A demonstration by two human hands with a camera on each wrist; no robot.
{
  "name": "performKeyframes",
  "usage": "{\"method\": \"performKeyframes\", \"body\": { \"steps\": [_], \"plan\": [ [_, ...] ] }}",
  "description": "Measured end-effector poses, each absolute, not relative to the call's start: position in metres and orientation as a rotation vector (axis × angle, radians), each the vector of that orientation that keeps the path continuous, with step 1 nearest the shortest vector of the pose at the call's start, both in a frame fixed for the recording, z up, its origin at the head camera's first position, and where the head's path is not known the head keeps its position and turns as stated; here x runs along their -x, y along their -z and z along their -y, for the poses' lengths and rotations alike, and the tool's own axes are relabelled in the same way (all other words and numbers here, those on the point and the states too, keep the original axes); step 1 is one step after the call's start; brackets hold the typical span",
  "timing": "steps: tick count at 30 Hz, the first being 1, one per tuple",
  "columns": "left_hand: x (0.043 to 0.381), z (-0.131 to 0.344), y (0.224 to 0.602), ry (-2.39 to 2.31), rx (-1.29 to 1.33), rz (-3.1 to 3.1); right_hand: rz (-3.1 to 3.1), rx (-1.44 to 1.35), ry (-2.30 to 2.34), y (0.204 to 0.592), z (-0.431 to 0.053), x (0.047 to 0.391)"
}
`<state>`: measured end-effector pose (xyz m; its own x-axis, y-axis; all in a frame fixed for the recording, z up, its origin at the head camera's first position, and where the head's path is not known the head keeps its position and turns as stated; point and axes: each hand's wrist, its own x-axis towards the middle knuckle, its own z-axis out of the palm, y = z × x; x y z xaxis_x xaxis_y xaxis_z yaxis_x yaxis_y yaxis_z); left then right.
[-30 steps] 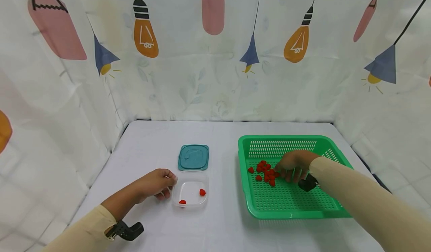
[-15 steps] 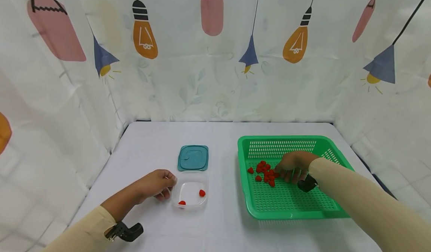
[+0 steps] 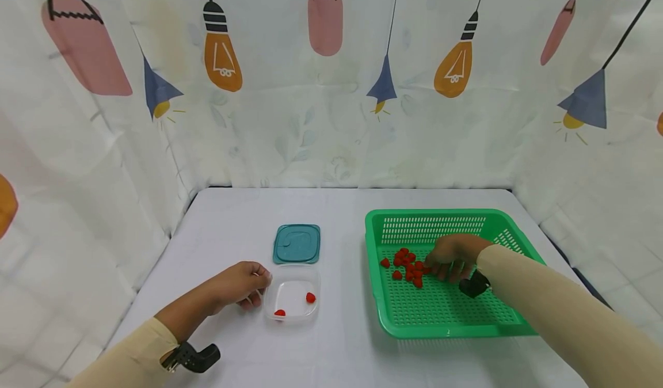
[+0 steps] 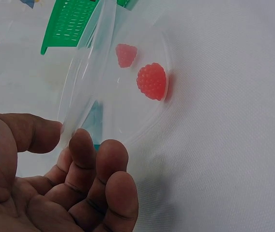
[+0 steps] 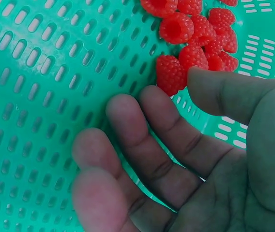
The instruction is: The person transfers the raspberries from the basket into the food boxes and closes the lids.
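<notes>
My left hand (image 3: 242,284) pinches the left rim of a clear plastic container (image 3: 292,290) between thumb and index finger, the other fingers loosely bent. Two red raspberries lie inside it; the nearer raspberry (image 4: 152,81) shows large in the left wrist view. Down in a green basket (image 3: 445,331), my right hand (image 3: 450,257) has its thumb and index fingertip on either side of a raspberry (image 5: 170,75), pinching it at the edge of the pile. Several more raspberries (image 3: 409,267) are clustered left of that hand.
Behind the container lies a teal square lid (image 3: 297,243). A white cloth covers the table (image 3: 342,353), and a printed curtain (image 3: 331,129) closes off the back and sides. Each wrist wears a black camera mount (image 3: 197,357).
My right hand has shifted very slightly right, along with the raspberry at its fingertips. The left hand and the container stay put.
</notes>
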<state>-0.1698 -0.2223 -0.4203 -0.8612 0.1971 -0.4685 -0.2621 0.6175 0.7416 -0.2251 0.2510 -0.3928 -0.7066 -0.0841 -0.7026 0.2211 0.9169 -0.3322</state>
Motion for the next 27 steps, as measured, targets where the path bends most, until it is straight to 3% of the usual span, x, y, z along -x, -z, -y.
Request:
{"method": "performKeyframes", "body": {
  "steps": [27],
  "plan": [
    [0.172,0.224,0.424,-1.167,0.056,-2.324,-2.352,-0.045,0.621,0.364,-0.259,0.239]
  ]
}}
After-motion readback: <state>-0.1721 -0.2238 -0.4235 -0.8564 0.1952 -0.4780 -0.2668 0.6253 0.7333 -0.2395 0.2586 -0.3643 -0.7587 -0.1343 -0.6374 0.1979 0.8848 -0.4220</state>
